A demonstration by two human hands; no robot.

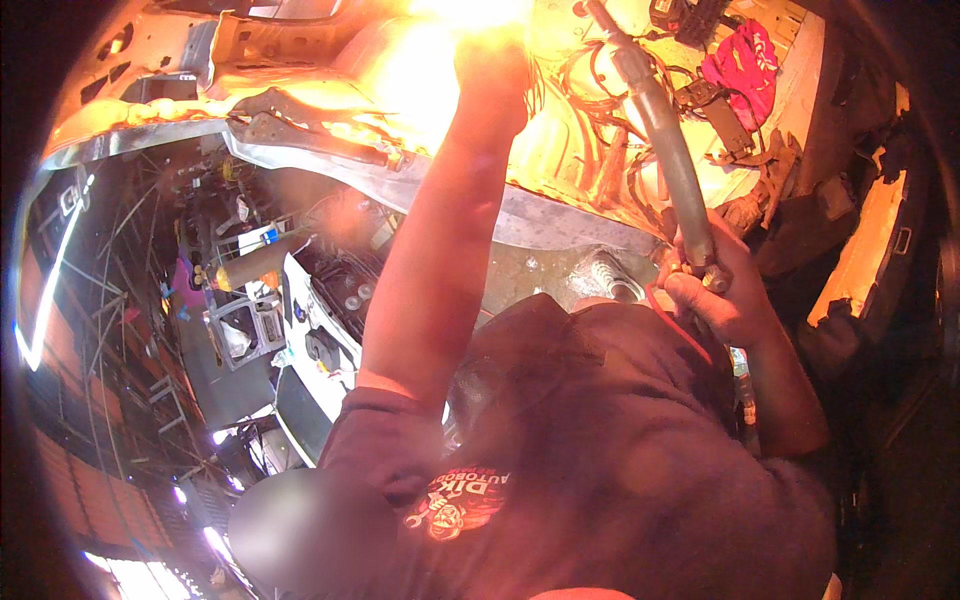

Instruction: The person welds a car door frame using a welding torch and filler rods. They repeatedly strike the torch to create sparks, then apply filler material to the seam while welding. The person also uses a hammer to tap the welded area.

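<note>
My left arm reaches up and forward to a car body's bare metal (pixel 290 135), where a fierce orange-white glare spreads. My left hand (pixel 495 75) is washed out there, so its fingers and anything in them cannot be made out. Closer to my body, my right hand (pixel 715 285) is wrapped round the lower end of a long dark cylindrical tool (pixel 665 135). The tool slants up and away to a narrower metal end, over the car body. A thin red hose or cord (pixel 685 325) hangs below this hand.
Looped cables (pixel 580 95) lie beside the tool. Farther right are a bright pink cloth (pixel 745 70) and a dark box-shaped device (pixel 725 120). The grey metal edge (pixel 560 215) runs across before me. White panels (pixel 310 310) stand at left.
</note>
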